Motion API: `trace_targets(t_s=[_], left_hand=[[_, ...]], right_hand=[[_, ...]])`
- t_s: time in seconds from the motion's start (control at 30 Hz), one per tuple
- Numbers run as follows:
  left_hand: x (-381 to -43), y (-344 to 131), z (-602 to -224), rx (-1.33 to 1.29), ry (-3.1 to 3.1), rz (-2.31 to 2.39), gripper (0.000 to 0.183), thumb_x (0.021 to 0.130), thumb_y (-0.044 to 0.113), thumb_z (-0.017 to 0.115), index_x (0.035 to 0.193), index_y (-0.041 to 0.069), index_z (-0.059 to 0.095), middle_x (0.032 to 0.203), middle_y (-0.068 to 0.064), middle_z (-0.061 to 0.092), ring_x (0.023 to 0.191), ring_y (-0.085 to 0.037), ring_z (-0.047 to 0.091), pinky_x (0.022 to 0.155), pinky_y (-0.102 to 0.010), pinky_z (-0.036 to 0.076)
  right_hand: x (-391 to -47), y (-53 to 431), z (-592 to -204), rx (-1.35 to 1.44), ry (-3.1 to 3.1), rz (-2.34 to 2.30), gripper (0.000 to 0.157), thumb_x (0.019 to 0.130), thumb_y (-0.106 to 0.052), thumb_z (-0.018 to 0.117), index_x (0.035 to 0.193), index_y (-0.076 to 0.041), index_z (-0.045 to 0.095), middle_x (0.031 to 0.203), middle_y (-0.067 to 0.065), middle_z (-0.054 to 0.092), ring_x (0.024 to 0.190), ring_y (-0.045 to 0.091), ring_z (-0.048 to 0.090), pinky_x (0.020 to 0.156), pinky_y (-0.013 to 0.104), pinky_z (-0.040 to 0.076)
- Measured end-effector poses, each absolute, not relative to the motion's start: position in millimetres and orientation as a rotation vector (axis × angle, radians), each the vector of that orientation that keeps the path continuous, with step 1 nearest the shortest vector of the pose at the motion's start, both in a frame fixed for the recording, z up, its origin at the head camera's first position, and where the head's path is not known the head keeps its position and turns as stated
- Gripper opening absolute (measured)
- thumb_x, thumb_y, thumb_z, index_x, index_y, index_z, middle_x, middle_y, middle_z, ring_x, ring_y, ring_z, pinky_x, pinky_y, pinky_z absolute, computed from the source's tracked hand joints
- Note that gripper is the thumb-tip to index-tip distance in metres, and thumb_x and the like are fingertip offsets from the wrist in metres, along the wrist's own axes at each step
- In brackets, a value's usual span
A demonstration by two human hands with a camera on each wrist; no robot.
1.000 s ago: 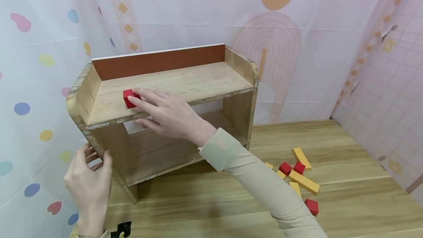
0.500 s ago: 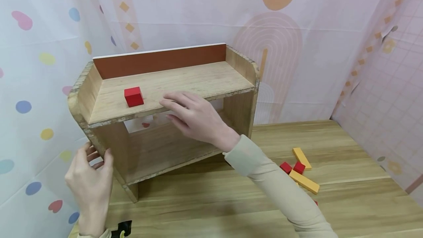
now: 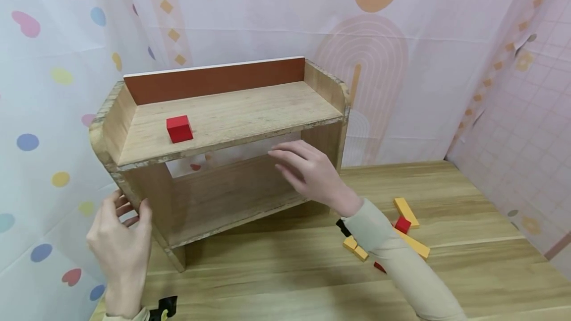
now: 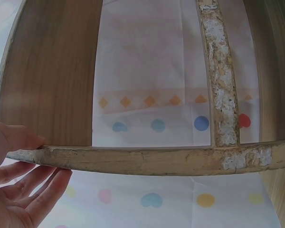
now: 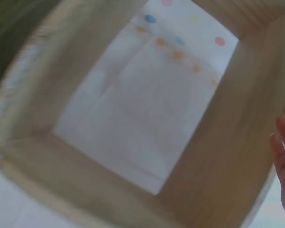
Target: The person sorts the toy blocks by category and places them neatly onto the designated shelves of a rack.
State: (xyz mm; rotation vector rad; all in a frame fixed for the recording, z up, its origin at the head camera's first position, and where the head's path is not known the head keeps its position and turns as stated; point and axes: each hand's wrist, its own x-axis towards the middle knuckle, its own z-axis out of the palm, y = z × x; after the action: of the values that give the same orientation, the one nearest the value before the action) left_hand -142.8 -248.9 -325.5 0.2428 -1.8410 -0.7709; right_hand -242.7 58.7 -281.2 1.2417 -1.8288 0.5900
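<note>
A small wooden shelf point(image 3: 250, 108) stands on the table, with a brown back strip along its top board. On the left part of that board sits a red cube block point(image 3: 180, 129). My left hand point(image 3: 120, 246) grips the front edge of the shelf's left side panel; in the left wrist view the thumb point(image 4: 23, 137) lies on one face and the fingers point(image 4: 50, 194) on the other. My right hand point(image 3: 314, 172) is in front of the shelf's lower opening, holding nothing, its fingers loosely bent. In the right wrist view the open compartment fills most of the picture.
On the table point(image 3: 285, 271) to the right lie yellow bars point(image 3: 406, 212), a red block point(image 3: 402, 225) and small yellow pieces point(image 3: 355, 248), partly hidden by my right sleeve point(image 3: 401, 266). A patterned curtain point(image 3: 250, 9) hangs close behind and beside the shelf.
My right hand has left the red cube on the top board and moved right and down, clear of it. The left hand has kept its grip on the side panel.
</note>
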Motion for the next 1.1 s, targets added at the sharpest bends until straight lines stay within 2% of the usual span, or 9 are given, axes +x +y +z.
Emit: trace_targets(t_s=[0.43, 0.67, 0.83, 0.97, 1.1], left_hand=[[-142.0, -248.6, -324.0, 0.244, -1.849, -0.769, 0.033, 0.080, 0.002, 0.066, 0.110, -0.010, 0.062, 0.096, -0.031, 0.067, 0.077, 0.032, 0.038, 0.065, 0.010, 0.029], [-138.5, -248.2, -320.3, 0.248, -1.889, -0.746, 0.026, 0.082, 0.006, 0.064, 0.100, -0.013, 0.061, 0.088, -0.030, 0.066, 0.074, 0.033, 0.036, 0.063, 0.011, 0.029], [-136.2, -249.8, -319.5, 0.260, -1.948, -0.692, 0.025, 0.084, 0.011, 0.063, 0.094, -0.012, 0.062, 0.082, -0.029, 0.067, 0.068, 0.035, 0.030, 0.060, 0.010, 0.027], [-134.9, -250.9, -320.0, 0.279, -1.984, -0.647, 0.025, 0.084, 0.014, 0.063, 0.091, -0.010, 0.064, 0.078, -0.027, 0.068, 0.065, 0.039, 0.025, 0.059, 0.005, 0.027], [-133.7, -251.3, -320.1, 0.303, -2.008, -0.628, 0.025, 0.084, 0.015, 0.063, 0.089, -0.009, 0.064, 0.078, -0.026, 0.069, 0.065, 0.040, 0.022, 0.060, -0.006, 0.028]], right_hand=[[-255.8, 116.2, -331.1, 1.189, -1.954, 0.815, 0.026, 0.081, 0.001, 0.067, 0.107, -0.001, 0.067, 0.104, 0.012, 0.069, 0.095, 0.024, 0.066, 0.081, 0.035, 0.054], [-257.4, 147.9, -355.4, 1.154, -2.116, 0.889, 0.026, 0.084, 0.001, 0.065, 0.108, -0.005, 0.067, 0.105, 0.009, 0.070, 0.097, 0.021, 0.067, 0.083, 0.037, 0.054], [-260.0, 169.5, -371.0, 1.145, -2.190, 0.951, 0.023, 0.084, 0.004, 0.063, 0.106, -0.002, 0.068, 0.102, 0.013, 0.071, 0.093, 0.022, 0.067, 0.078, 0.038, 0.055], [-260.4, 188.8, -381.8, 1.101, -2.311, 0.993, 0.019, 0.087, 0.001, 0.061, 0.105, -0.003, 0.068, 0.102, 0.011, 0.071, 0.092, 0.024, 0.067, 0.077, 0.040, 0.055], [-260.2, 208.8, -392.7, 1.007, -2.486, 1.042, 0.018, 0.091, -0.008, 0.060, 0.107, -0.009, 0.068, 0.106, 0.008, 0.071, 0.097, 0.021, 0.067, 0.080, 0.033, 0.055]])
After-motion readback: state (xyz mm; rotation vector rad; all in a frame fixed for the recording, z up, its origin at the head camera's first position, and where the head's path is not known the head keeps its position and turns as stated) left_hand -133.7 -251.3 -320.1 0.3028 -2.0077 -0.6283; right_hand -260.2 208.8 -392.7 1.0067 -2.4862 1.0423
